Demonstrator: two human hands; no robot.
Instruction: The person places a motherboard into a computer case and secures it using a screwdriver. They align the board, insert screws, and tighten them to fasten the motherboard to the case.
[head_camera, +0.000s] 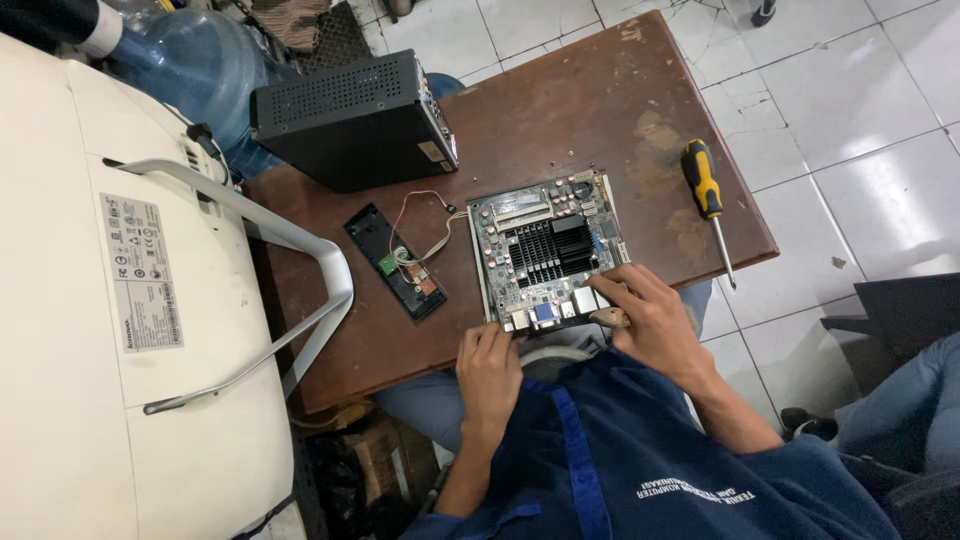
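Note:
A small green-grey circuit board (548, 250) with a black finned heatsink lies on the brown wooden table (560, 110), near its front edge. My right hand (655, 315) rests on the board's near right corner, fingers over the metal ports, and a short brown handle (610, 318) pokes out from under the palm. My left hand (490, 368) sits at the table's edge just below the board's near left corner, fingers curled and nothing visible in it.
A yellow-and-black screwdriver (708, 200) lies right of the board. A thin black panel (395, 262) with wires lies to its left, a black box case (350, 120) behind. A white monitor back with a metal stand (300, 240) fills the left. A blue water jug (190, 60) stands beyond.

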